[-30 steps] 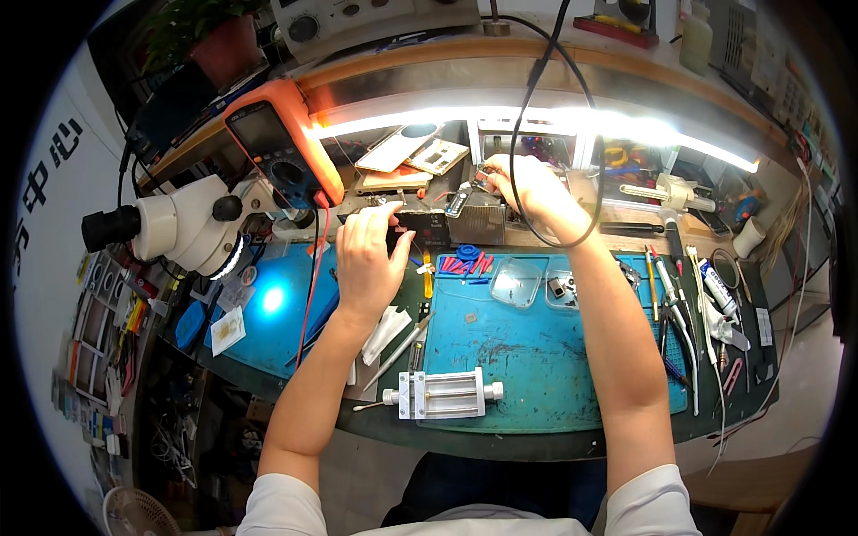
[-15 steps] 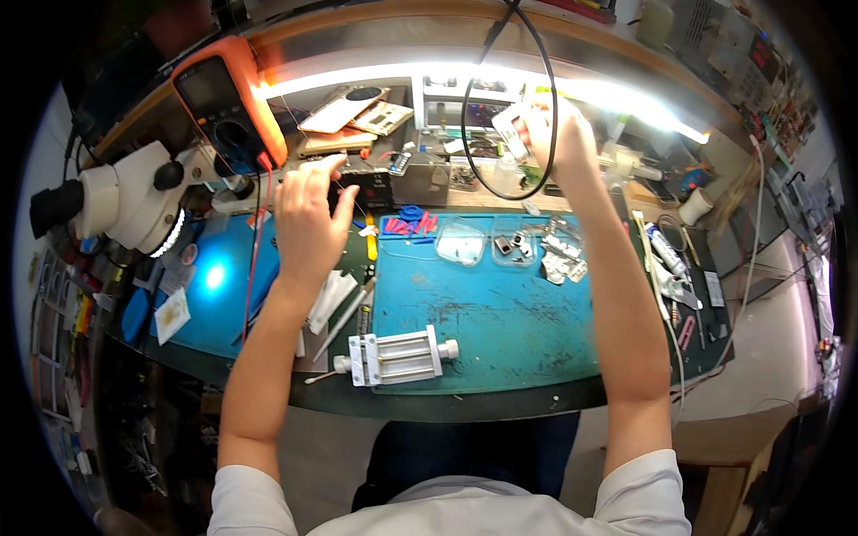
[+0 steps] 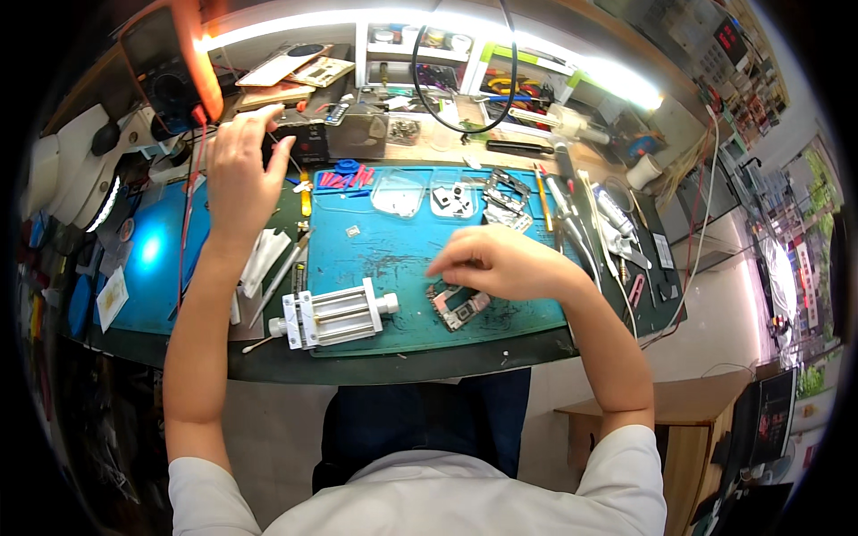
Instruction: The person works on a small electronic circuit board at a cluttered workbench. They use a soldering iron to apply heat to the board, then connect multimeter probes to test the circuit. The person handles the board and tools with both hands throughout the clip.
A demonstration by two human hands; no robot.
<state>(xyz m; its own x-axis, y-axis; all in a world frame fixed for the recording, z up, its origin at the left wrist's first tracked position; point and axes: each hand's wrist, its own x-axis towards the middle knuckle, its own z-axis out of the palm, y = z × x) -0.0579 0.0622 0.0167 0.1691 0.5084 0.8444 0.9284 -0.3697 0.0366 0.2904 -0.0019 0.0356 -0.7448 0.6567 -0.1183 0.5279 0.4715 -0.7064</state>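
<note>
My left hand [image 3: 237,174] is raised at the back left of the bench, fingers apart and holding nothing. It sits beside a small black box [image 3: 308,143], below the orange multimeter [image 3: 170,67]. My right hand [image 3: 500,263] hovers low over the blue work mat [image 3: 393,246] with its fingertips bunched together. Just under them lies a small circuit board [image 3: 458,308], partly hidden by the palm. Whether the fingers touch the board is unclear. A white metal clamp fixture [image 3: 335,314] lies on the mat between my two hands.
A white microscope [image 3: 67,165] stands at far left above a lit blue pad [image 3: 147,250]. Clear trays of small parts [image 3: 424,192] sit at the mat's back. Tweezers and screwdrivers [image 3: 581,219] lie to the right. A black cable [image 3: 465,80] loops down from above.
My right hand has come down from the back shelf to the front of the mat, over the circuit board. My left hand stayed by the black box. The view has tilted downward.
</note>
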